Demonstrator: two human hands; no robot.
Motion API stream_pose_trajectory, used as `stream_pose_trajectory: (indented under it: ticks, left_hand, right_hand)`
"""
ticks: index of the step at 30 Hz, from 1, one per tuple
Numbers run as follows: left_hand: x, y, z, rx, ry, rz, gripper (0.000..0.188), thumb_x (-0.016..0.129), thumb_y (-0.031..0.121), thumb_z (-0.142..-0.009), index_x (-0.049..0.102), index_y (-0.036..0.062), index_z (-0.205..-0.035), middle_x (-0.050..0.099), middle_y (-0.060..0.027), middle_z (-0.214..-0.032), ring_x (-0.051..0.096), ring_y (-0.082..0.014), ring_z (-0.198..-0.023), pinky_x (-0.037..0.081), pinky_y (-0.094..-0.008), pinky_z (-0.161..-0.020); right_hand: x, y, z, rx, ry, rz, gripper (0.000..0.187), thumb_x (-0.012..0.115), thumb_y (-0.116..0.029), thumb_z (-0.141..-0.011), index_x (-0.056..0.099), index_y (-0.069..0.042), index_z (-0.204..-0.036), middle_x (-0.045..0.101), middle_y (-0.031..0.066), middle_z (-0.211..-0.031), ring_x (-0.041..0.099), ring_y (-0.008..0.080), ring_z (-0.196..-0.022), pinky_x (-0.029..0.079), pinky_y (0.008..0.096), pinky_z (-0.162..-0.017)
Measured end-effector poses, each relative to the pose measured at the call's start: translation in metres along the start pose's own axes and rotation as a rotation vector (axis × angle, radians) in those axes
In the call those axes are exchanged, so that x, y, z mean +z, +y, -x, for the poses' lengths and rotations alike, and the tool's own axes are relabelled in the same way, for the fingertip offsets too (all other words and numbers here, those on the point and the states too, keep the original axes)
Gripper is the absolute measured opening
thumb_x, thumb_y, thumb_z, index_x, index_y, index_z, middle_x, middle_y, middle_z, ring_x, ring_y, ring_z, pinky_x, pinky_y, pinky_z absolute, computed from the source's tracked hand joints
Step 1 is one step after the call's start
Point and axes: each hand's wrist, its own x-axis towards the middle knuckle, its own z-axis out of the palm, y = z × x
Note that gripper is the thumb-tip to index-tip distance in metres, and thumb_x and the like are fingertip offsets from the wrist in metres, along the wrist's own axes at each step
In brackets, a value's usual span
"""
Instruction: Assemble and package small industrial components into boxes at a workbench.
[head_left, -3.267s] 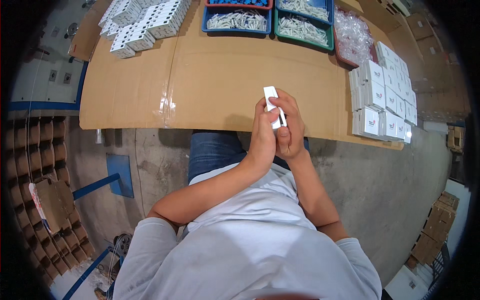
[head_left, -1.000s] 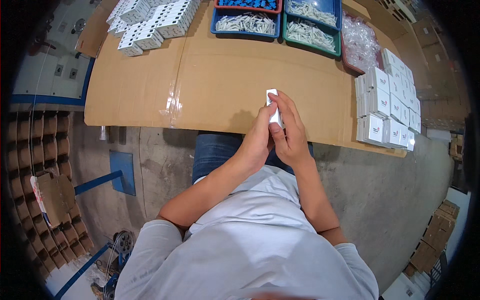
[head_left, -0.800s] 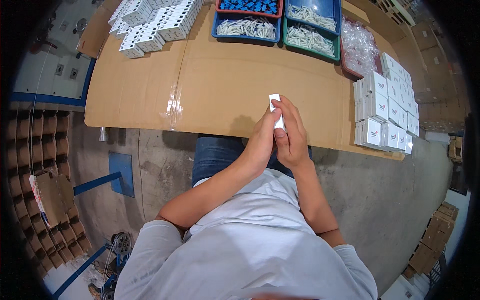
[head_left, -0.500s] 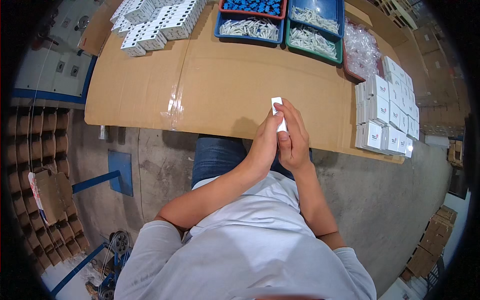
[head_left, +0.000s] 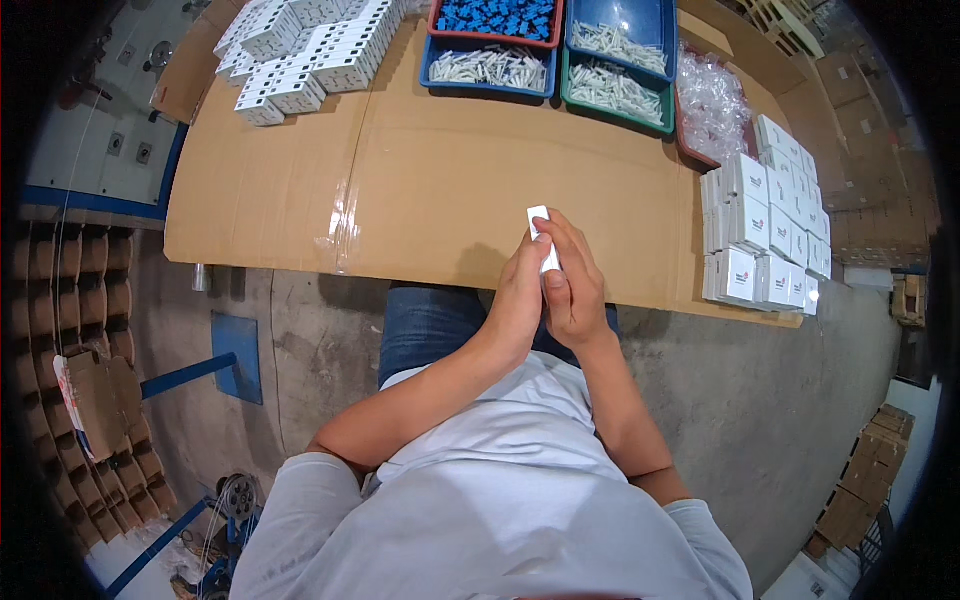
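Note:
A small white box stands upright between my two hands at the near edge of the cardboard-covered table. My left hand presses against its left side. My right hand wraps its right side, thumb up along the box. Only the top end of the box shows above my fingers. To the right lies a stack of small white boxes in rows.
At the far edge stand a blue tray of white parts, a red tray of blue parts, a green tray of white parts and a bag of clear pieces. More white boxes lie far left. Cardboard dividers stand on the floor at left.
Both hands have stayed together on the white box near the table's front edge, with small shifts of the fingers around it. The view has tilted slightly.

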Motion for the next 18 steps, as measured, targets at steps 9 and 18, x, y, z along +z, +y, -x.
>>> stream_pose_trajectory:
  ticks: [9,18]
  left_hand:
    - [-0.002,0.002,-0.001,-0.063,-0.049,-0.007,0.056,0.045,0.058,-0.103,0.051,0.0124,-0.134,0.059,-0.0025,-0.112,0.060,-0.0144,-0.108,0.048,-0.0311,-0.090]
    - [-0.018,-0.009,-0.014,0.497,-0.112,-0.522,0.067,0.059,0.043,-0.103,0.029,0.0033,-0.148,0.049,-0.0163,-0.123,0.056,-0.0235,-0.111,0.050,-0.0369,-0.092]
  right_hand:
    - [-0.004,-0.001,-0.003,0.049,0.001,0.005,0.060,0.046,-0.047,-0.105,0.055,0.003,-0.137,0.057,0.0261,-0.138,0.058,0.0389,-0.125,0.045,0.0437,-0.105]
    - [0.000,-0.007,-0.009,0.395,0.045,-0.519,0.104,0.012,-0.082,-0.094,0.054,0.000,-0.141,0.047,0.0198,-0.152,0.043,0.0294,-0.142,0.030,0.0395,-0.116]
